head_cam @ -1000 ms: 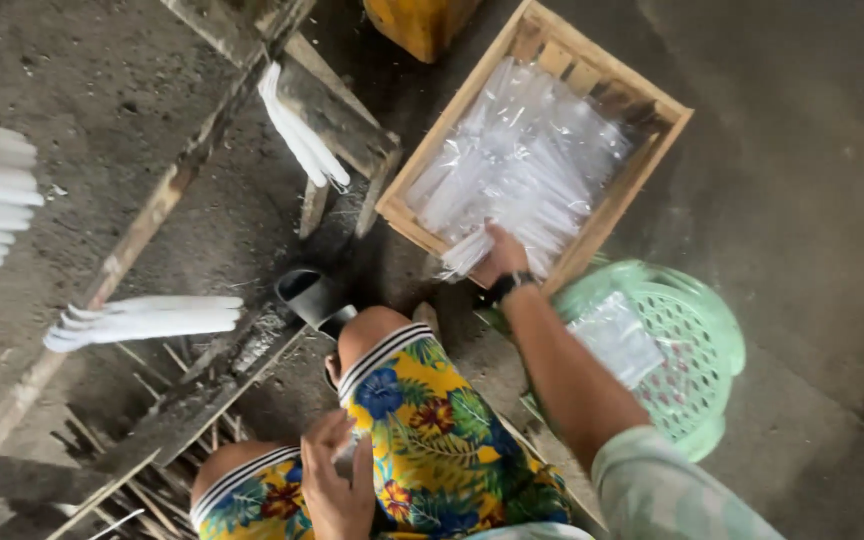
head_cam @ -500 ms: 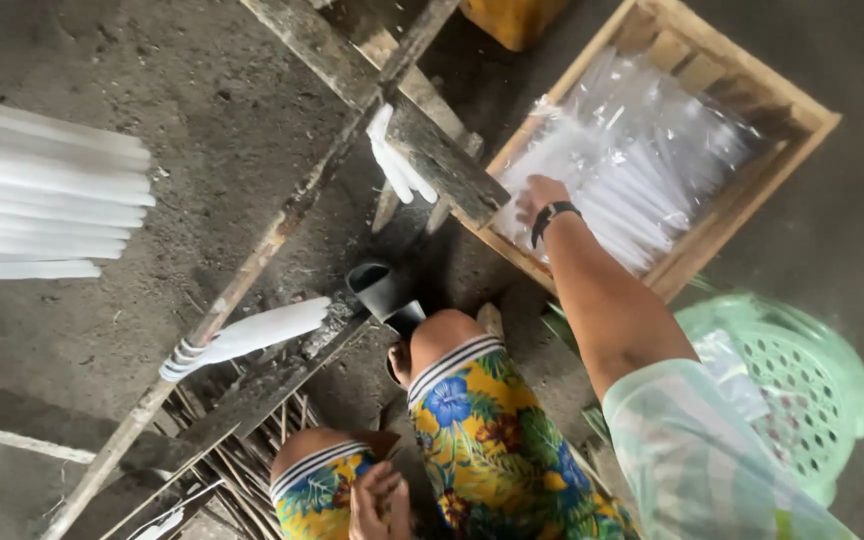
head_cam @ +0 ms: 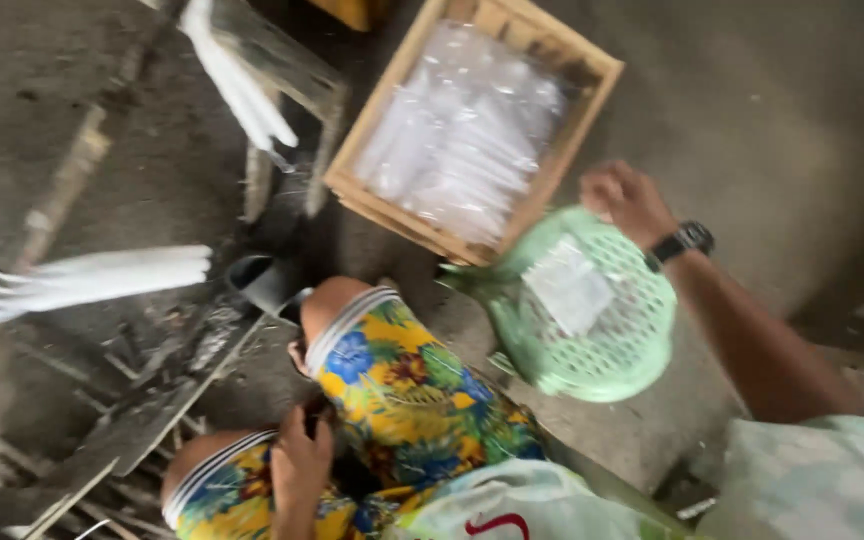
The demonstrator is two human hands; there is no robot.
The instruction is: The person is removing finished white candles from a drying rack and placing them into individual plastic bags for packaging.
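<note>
The right hand (head_cam: 624, 197), a dark watch at its wrist, is hovering curled at the far rim of the pale green perforated plastic basket (head_cam: 642, 350); blur is hiding whether its fingers are pinching anything, so I cannot tell its grip. A small clear plastic packet (head_cam: 567, 287) is lying flat in the basket's middle, where its walls are keeping it from sliding off. Just beside the basket's far-left edge, the shallow wooden crate (head_cam: 392, 85) is holding a heap of clear plastic packets (head_cam: 462, 140), within easy reach. The left hand (head_cam: 300, 462) is resting loosely closed between the knees in flowered shorts, gripping nothing visible.
</note>
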